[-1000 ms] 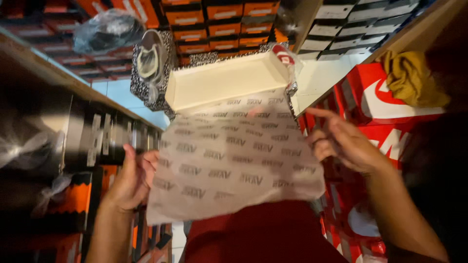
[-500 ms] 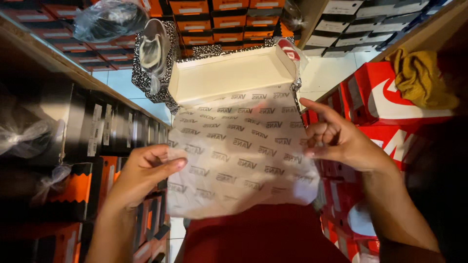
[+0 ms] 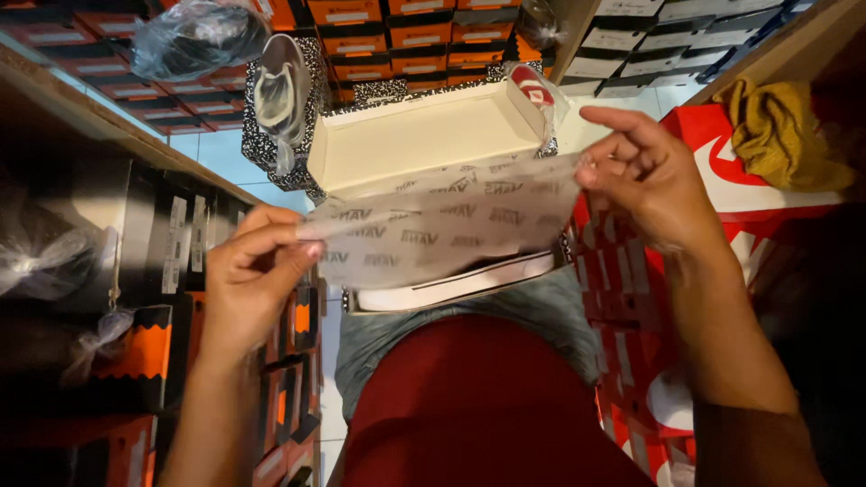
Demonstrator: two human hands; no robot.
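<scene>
- Setting: narrow aisle of a stockroom; shelves on both sides and ahead are stacked with shoe boxes (image 3: 397, 36), orange and black ahead, black and orange to the left, red ones (image 3: 722, 180) to the right.
- A mustard-yellow cloth (image 3: 785, 135) lies bunched on top of the red boxes at right.
- A clear plastic bag (image 3: 194, 36) sits on the upper left shelf; another crumpled clear bag (image 3: 41, 257) lies lower left.
- An open shoe box (image 3: 424, 135), pale cream inside with a black-and-white speckled outside, rests on the person's lap, over blue jeans and below a red shirt.
- A shoe wrapped in clear plastic (image 3: 280, 90) stands on end at the left corner of the open box; a second wrapped item with a red patch (image 3: 537, 90) sits at the right corner.
- A sheet of translucent printed tissue paper (image 3: 442, 230) is stretched flat between both hands, in front of the near edge of the box and covering it.
- Left hand (image 3: 257, 271): curled closed, thumb and fingers pinching the left edge of the tissue paper.
- Right hand (image 3: 645, 171): fingertips pinched shut on the upper right corner of the sheet, remaining fingers loosely bent.
- A white rim (image 3: 460, 284), part of the box or lid, shows just under the lower edge of the sheet; cannot tell which.
</scene>
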